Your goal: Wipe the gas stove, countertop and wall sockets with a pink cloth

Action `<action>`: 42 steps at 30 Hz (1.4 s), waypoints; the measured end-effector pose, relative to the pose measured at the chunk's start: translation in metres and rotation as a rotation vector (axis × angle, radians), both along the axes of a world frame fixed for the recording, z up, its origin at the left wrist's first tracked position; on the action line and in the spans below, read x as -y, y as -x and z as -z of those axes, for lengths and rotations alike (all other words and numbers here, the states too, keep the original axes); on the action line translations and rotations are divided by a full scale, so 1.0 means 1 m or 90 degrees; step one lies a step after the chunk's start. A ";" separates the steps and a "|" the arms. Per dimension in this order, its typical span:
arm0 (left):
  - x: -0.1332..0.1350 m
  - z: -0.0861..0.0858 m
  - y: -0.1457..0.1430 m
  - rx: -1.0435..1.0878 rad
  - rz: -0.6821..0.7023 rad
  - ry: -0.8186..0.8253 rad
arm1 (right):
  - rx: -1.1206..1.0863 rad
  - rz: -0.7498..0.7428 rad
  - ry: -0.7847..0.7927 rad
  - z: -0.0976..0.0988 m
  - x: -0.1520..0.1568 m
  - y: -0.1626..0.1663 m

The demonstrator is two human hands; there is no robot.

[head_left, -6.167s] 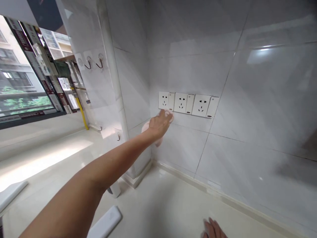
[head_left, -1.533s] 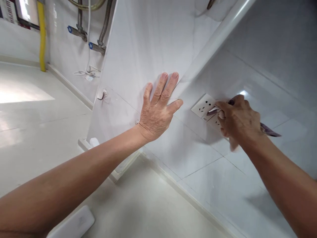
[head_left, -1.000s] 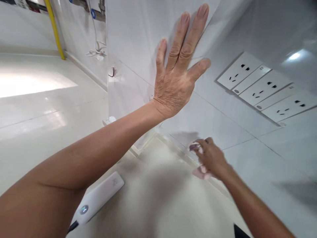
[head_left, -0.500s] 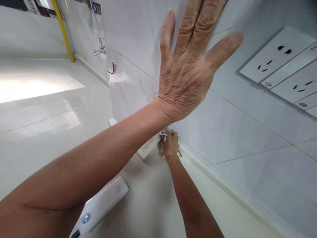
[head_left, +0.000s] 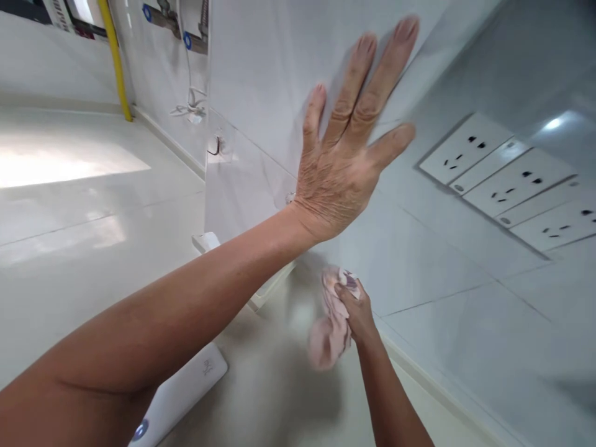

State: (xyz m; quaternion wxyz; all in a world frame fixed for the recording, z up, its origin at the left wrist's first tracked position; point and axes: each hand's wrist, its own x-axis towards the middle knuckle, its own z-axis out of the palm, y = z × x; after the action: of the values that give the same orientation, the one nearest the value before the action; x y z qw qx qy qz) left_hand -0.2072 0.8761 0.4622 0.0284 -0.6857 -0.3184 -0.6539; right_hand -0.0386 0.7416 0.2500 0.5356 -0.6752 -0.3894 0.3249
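Note:
My left hand [head_left: 339, 161] lies flat against the pale tiled wall [head_left: 419, 261], fingers spread and pointing up, holding nothing. Lower down, my right hand [head_left: 356, 304] grips a crumpled pink cloth [head_left: 329, 329] with a purple patch near the fingers. The cloth hangs above the floor [head_left: 274, 385], apart from the corner, and its lower end is blurred. My left forearm crosses the view and hides part of the low ledge [head_left: 274, 285] at the foot of the wall.
A white oblong device [head_left: 195, 385] lies partly behind my left forearm. Wall sockets [head_left: 503, 186] are at the right. At the upper left are a yellow pipe [head_left: 114, 62], valves with blue rings [head_left: 162, 18], a coiled white cable [head_left: 190, 110] and a wall hook [head_left: 215, 146].
My right hand has drawn back from the corner at the wall's foot, lifting the cloth, which now hangs loose. My left hand stays on the wall. The view has shifted.

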 end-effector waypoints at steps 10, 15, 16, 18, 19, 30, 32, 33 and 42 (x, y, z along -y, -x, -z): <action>-0.018 0.018 0.006 -0.020 0.044 -0.119 | 0.185 0.011 -0.061 -0.114 0.044 -0.027; -0.019 0.021 0.007 0.002 0.047 -0.162 | 0.673 0.135 -0.145 -0.199 0.051 -0.042; -0.020 0.021 0.007 0.000 0.046 -0.162 | 0.749 0.188 -0.148 -0.216 0.050 -0.044; -0.021 0.022 0.006 -0.002 0.048 -0.159 | 0.862 0.273 -0.134 -0.247 0.044 -0.048; -0.022 0.022 0.006 0.001 0.053 -0.160 | 0.903 0.298 -0.122 -0.261 0.039 -0.049; -0.025 0.022 0.008 0.009 0.064 -0.159 | 1.145 0.270 0.050 -0.315 -0.020 -0.048; -0.026 0.023 0.008 0.008 0.067 -0.160 | 1.172 0.279 0.096 -0.316 -0.010 -0.052; -0.026 0.023 0.008 0.008 0.067 -0.162 | 1.178 0.283 0.116 -0.317 -0.004 -0.053; -0.027 0.022 0.006 0.012 0.060 -0.176 | 1.199 0.269 0.103 -0.325 -0.006 -0.050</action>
State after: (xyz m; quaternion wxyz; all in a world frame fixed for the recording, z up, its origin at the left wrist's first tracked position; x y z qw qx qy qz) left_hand -0.2131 0.9027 0.4397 0.0886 -0.6832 -0.1929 -0.6987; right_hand 0.0113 0.7480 0.5751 0.0033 -0.7499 -0.5060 -0.4261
